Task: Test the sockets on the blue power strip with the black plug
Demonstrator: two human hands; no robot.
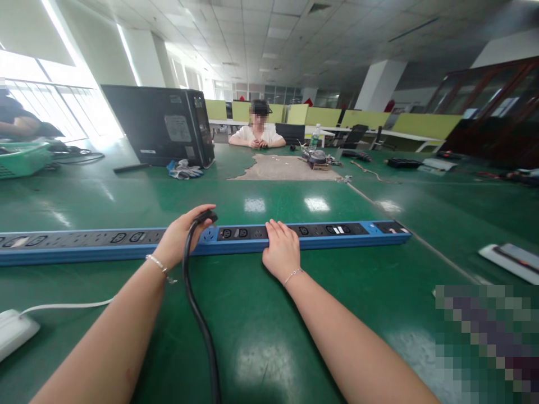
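Note:
A long blue power strip with black socket panels lies across the green table from the left edge to right of centre. My left hand is closed on a black plug just above the strip, near a blue socket section. From the plug a thick black cable runs down toward the bottom of the view. My right hand rests on the middle of the strip, its fingers lying over the top and its palm against the near side.
Behind the strip stand a black computer case and gloves. Across the table sits a person. A green basket is at left, a white device at lower left, and a bottle farther back.

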